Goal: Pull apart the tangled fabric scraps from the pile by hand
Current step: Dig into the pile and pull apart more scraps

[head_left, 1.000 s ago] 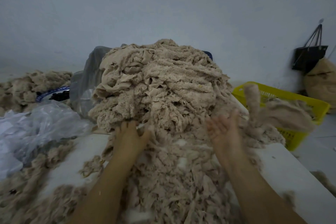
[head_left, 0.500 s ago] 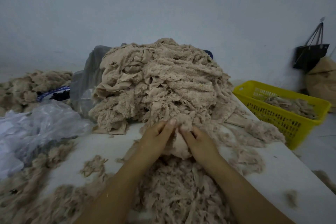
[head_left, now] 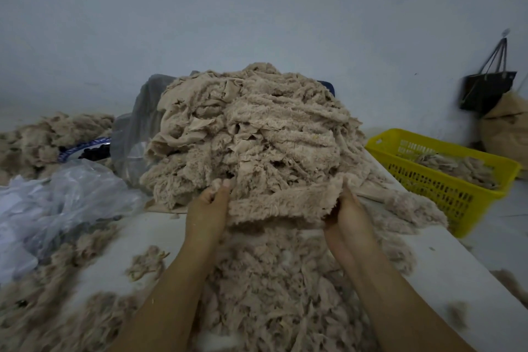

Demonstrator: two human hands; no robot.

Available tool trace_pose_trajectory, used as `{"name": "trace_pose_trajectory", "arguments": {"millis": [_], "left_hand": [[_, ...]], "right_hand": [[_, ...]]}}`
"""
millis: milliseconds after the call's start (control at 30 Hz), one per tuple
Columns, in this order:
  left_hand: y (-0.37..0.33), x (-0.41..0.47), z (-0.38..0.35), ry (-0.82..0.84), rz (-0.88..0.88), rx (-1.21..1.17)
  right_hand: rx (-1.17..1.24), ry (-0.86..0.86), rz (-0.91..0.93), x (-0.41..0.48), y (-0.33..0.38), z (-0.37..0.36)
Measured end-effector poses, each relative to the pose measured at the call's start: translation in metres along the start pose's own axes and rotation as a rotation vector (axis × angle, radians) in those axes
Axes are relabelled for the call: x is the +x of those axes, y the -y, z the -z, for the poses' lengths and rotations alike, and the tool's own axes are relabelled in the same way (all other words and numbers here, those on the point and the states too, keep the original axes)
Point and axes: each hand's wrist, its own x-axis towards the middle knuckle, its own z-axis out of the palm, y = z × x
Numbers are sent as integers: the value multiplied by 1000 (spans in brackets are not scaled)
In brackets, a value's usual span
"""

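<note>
Your left grip and right grip each pinch one end of a fleecy scrap, held at 6 o'clock of the pile. Risk: if its upper edge is snagged, a hard pull could slump the pile across the surface.

No text, label, brand, number or sign can be read; the yellow basket right of the fabric pile, the black bag beyond it and the clear plastic left of it bear no legible marks.
</note>
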Motion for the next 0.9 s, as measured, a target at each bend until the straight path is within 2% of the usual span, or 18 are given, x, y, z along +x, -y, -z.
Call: {"name": "trace_pose_trajectory", "arguments": {"millis": [200, 300, 400, 433, 500, 567, 700, 733, 833, 900], "left_hand": [[7, 10, 4, -258, -31, -2], [8, 9, 7, -290, -88, 41], [-4, -9, -5, -111, -390, 211], [-8, -18, -13, -2, -492, 251], [-13, -37, -32, 272, -567, 313], [-10, -51, -45, 458, -549, 355], [-8, -47, -43, 350, -511, 215], [-9, -44, -40, 332, -448, 151], [-12, -40, -39, 365, -94, -192], [-11, -38, -41, 359, 5, -307]], "right_hand": [[158, 27, 32, -2, 4, 5], [179, 19, 71, -8, 13, 7], [45, 20, 79, -8, 10, 5], [-12, 32, 73, -9, 7, 3], [-154, 50, 101, -10, -3, -1], [-288, 109, 166, -13, -12, -6], [-486, 201, 140, -20, -20, -11], [-550, 204, 136, -22, -20, -11], [-677, 116, 148, -26, -19, -13], [-697, 55, 141, -26, -19, -13]]}}
